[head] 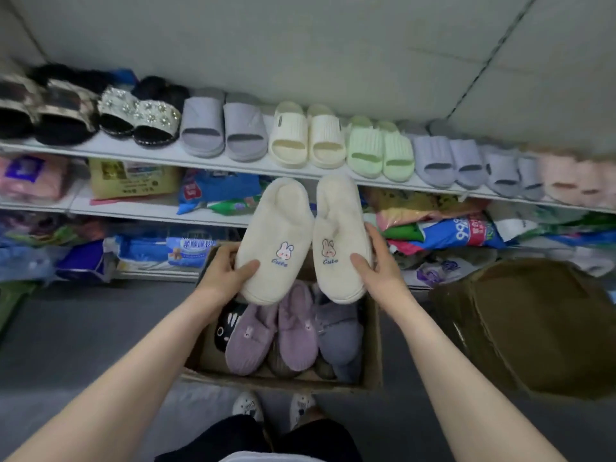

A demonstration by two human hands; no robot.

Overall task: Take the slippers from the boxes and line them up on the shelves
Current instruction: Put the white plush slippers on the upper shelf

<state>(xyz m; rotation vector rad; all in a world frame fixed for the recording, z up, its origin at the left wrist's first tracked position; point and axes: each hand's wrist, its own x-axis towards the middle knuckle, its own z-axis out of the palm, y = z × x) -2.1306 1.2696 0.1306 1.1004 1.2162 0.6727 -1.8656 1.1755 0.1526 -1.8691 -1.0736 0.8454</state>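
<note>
Nearest me, dark trousers [233, 438] and the pale slippers on the feet [247, 404] stand on the floor, just on the near side of the open cardboard box [374, 341]. Inside the box I see purple corduroy slippers [256, 338] packed side by side, with a black-and-white slipper [226, 328] against its left wall. Above the box both hands are occupied. The left hand [226, 271] grips the left cream slipper [276, 228] round its toe end, thumb on top. The right hand [378, 258] grips the right cream slipper [340, 228] the same way. The two fluffy slippers touch along their inner edges, each showing a small rabbit and the word "Cute". Beyond the box, the top shelf [160, 154] carries a row of paired slippers: black furry, pearl-studded, grey, cream, green, grey again, pink. The lower shelves [150, 210] beyond the box hold packaged goods. Right of the box sits a brown container [533, 328]; I cannot tell whether it is a carton or a sack.
</note>
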